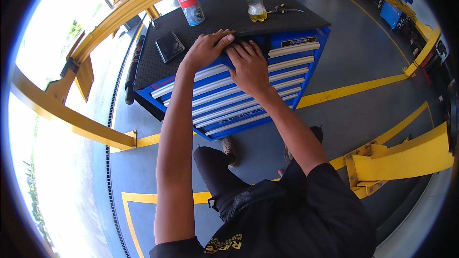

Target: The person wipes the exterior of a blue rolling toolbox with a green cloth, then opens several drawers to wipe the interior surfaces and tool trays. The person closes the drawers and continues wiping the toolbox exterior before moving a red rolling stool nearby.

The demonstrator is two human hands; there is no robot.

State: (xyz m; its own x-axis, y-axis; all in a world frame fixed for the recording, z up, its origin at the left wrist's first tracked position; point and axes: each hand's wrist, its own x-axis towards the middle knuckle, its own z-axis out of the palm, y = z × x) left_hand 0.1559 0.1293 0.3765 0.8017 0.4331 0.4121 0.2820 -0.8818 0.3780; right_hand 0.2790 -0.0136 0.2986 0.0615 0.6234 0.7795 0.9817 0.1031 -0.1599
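Both of my hands are at the front edge of a blue tool cabinet topped with a black textured mat. My left hand lies on the mat's edge, fingers stretched and close together, thumb toward the right hand. Just right of it and slightly lower, my right hand rests flat with its fingers extended over the edge. Under and beside the right hand is dark material, mostly covered, whose kind I cannot make out. A dark glossy flat device lies left of my left hand.
On the mat stand a red-and-white spray can and a plastic bottle with yellow liquid. Beside the bottle lies a thin metal tool. A black bar runs along the cabinet's left side. Yellow steel frames surround the area.
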